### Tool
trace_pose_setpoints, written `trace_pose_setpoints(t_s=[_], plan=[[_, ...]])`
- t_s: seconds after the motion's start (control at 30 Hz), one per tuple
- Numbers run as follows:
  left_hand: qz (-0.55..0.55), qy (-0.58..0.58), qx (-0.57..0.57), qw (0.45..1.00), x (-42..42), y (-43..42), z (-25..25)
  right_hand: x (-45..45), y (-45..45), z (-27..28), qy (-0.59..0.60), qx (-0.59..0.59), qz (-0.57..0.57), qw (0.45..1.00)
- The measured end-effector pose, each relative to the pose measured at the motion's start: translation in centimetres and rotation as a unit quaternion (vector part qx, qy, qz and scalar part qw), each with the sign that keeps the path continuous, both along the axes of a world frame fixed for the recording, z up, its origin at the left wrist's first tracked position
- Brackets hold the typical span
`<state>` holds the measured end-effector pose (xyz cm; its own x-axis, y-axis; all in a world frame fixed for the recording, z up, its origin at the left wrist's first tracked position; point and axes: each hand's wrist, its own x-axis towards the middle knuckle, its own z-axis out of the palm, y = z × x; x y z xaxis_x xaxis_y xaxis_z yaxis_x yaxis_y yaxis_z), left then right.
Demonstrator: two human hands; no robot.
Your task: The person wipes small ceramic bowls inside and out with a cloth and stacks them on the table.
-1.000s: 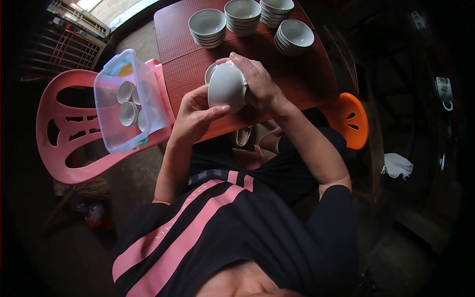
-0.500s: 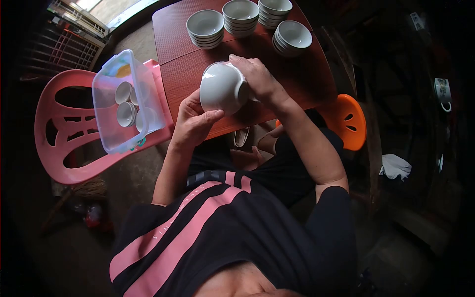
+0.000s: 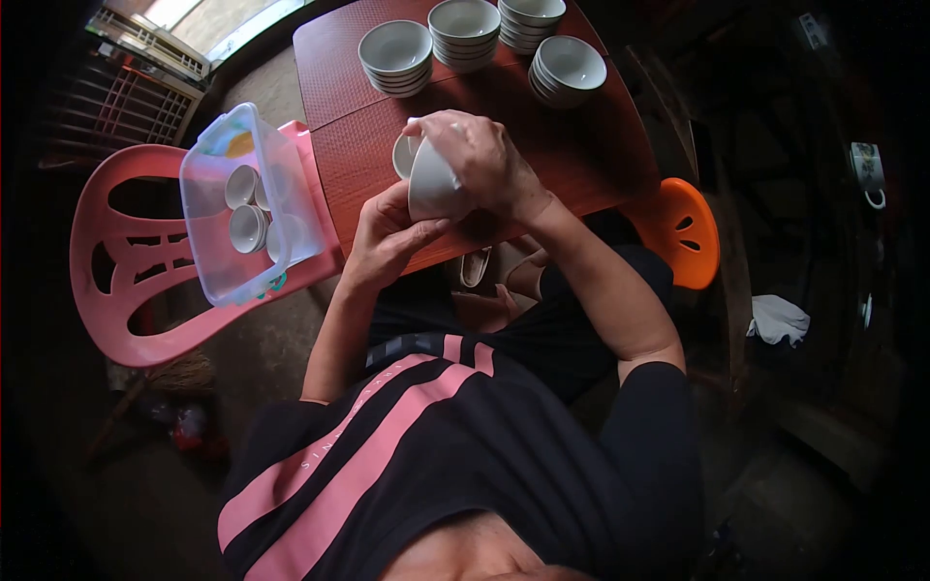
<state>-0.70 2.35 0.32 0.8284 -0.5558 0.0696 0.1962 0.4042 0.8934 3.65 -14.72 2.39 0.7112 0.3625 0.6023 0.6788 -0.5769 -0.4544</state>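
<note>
Above the near edge of the table, my left hand grips a white bowl, thumb and fingers closed on its lower left side. My right hand is closed over the bowl's upper right, with what looks like a white cloth showing at its fingertips; most of the cloth is hidden. A pale curved rim shows just left of the bowl; I cannot tell whether it belongs to a second bowl. Farther back on the table are bowl stacks: one at left, one in the middle, and one at right.
The red-brown table has another bowl stack at its far edge. On a pink chair at left rests a clear plastic tub with several small bowls. An orange stool stands at right, and a white rag lies beyond it.
The bowl has turned in my hands, its foot no longer showing. My right hand has moved left and wrapped over its top. The left hand has stayed almost in place.
</note>
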Motion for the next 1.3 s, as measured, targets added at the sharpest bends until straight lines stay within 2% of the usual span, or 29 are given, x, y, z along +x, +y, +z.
trace_pose_setpoints(t_s=[0.03,0.07,0.1,0.13,0.17,0.2,0.27,0.3,0.37,0.4,0.47,0.53,0.57,0.6,0.63,0.67,0.7,0.77,0.8,0.87,0.93,1.0,1.03,1.07,1.1,1.17,1.23,1.27,1.3], plan=[[-0.002,-0.001,0.011,1.000,0.0,-0.1,0.1,0.7,-0.9,-0.1,0.387,0.238,0.034,0.890],[-0.005,-0.001,0.011,1.000,-0.1,-0.1,0.0,0.5,-0.8,-0.1,0.385,0.239,0.032,0.891],[0.002,-0.011,0.000,1.000,-0.2,0.0,-0.2,0.2,-0.6,-0.1,0.505,0.400,0.036,0.764],[0.010,-0.020,-0.011,1.000,-0.2,0.0,-0.4,0.1,-0.5,-0.2,0.597,0.537,0.039,0.595],[0.010,-0.022,-0.011,1.000,-0.1,0.1,-0.8,0.4,-0.3,-1.0,0.616,0.593,0.150,0.497],[0.017,-0.028,-0.019,0.999,0.0,0.2,-1.2,0.2,-0.3,-1.7,0.616,0.593,0.151,0.496],[0.028,-0.034,-0.026,0.999,0.1,0.6,-1.4,-0.5,0.3,-2.2,0.631,0.645,0.149,0.405],[0.023,-0.047,0.005,0.999,0.1,0.7,-1.2,-0.6,0.4,-1.7,0.631,0.644,0.150,0.404],[0.017,-0.062,0.036,0.997,0.2,0.7,0.0,-0.6,0.3,-0.8,0.651,0.652,0.056,0.385],[-0.002,-0.029,0.045,0.999,0.1,0.6,1.7,-0.4,0.1,-1.0,0.651,0.651,0.057,0.386],[-0.018,0.004,0.054,0.998,0.3,0.6,2.4,0.2,-0.2,-1.2,0.624,0.613,0.052,0.482],[0.009,0.013,0.048,0.999,0.7,0.8,1.6,-0.7,0.2,-0.5,0.492,0.479,0.040,0.726],[0.017,0.014,0.024,0.999,0.7,0.8,1.4,-1.0,-0.1,0.7,0.432,0.367,0.027,0.823],[0.019,0.015,0.023,0.999,0.6,0.8,1.4,-1.3,0.3,0.7,0.298,0.295,0.006,0.908],[0.021,0.051,-0.041,0.998,0.5,0.8,1.6,-1.7,0.8,0.8,0.155,0.215,-0.014,0.964],[0.023,0.088,-0.104,0.990,0.4,0.7,1.6,-2.3,1.4,1.7,0.153,0.237,-0.010,0.959],[0.025,0.088,-0.104,0.990,0.4,0.8,1.5,-2.7,1.6,1.8,0.154,0.236,-0.008,0.959],[-0.003,0.120,-0.152,0.981,0.4,1.4,0.9,-3.3,1.9,1.9,-0.020,0.004,-0.024,1.000],[-0.002,0.121,-0.150,0.981,0.6,1.8,-0.1,-3.7,2.1,2.1,-0.039,-0.036,-0.006,0.999],[-0.066,0.100,-0.199,0.973,1.2,2.0,-1.1,-3.7,2.1,2.2,-0.059,-0.070,-0.003,0.996],[-0.025,0.129,-0.198,0.971,0.3,1.1,0.0,-3.2,1.9,2.1,-0.064,-0.080,-0.028,0.994],[0.011,0.082,-0.103,0.991,0.0,0.5,0.3,-1.7,0.9,0.5,-0.055,-0.059,-0.061,0.995],[0.007,0.082,-0.106,0.991,-0.1,0.5,0.4,-1.2,0.7,0.0,0.136,0.109,-0.033,0.984],[0.005,0.081,-0.106,0.991,-0.2,0.4,0.4,-0.3,0.1,-0.1,0.298,0.217,0.016,0.929],[0.007,0.069,-0.104,0.992,-0.2,0.4,0.4,0.2,-0.6,-0.2,0.447,0.316,0.066,0.835],[0.007,0.055,-0.102,0.993,-0.1,0.4,0.5,-0.4,-0.7,0.0,0.467,0.330,0.074,0.817],[0.007,0.069,-0.106,0.992,-0.1,0.5,0.6,-1.5,0.6,0.5,0.191,0.224,-0.019,0.955],[0.009,0.070,-0.106,0.992,0.1,0.7,0.1,-1.2,0.9,-0.5,-0.064,0.046,-0.037,0.996],[-0.008,0.062,-0.134,0.989,0.3,1.0,-0.8,-2.3,1.7,1.2,-0.053,0.002,-0.034,0.998]])
